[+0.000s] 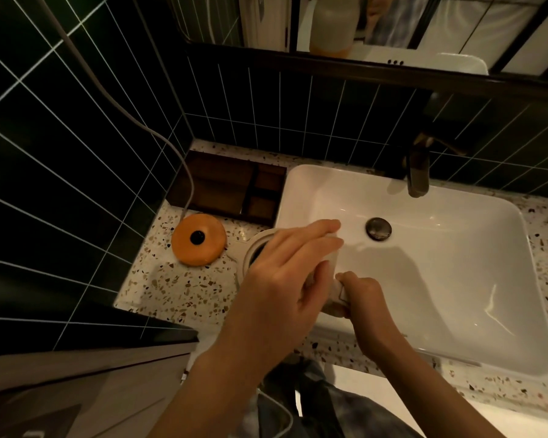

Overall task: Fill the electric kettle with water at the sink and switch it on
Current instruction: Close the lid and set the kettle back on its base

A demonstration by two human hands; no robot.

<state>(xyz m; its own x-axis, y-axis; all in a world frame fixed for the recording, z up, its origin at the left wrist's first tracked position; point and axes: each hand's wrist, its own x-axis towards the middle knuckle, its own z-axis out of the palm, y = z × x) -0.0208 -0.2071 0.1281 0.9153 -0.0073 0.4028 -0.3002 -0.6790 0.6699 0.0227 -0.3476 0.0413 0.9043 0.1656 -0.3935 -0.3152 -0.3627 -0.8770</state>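
The white electric kettle (254, 245) stands at the left rim of the white sink (475, 279), mostly hidden under my hands; part of its round rim and dark opening shows. My left hand (285, 273) lies across its top, fingers stretched toward the basin and thumb pressed on a white part. My right hand (363, 300) is closed around the kettle's handle at the near side. The orange round kettle base (199, 239) sits on the counter to the left, with its grey cord (184, 172) running up the wall. The dark tap (418, 175) stands behind the basin; no water shows.
A dark wooden tray (228, 188) sits in the back corner of the speckled counter (178, 289). Dark green tiled walls close in on the left and behind. The sink drain plug (378, 228) is in the basin. A mirror hangs above.
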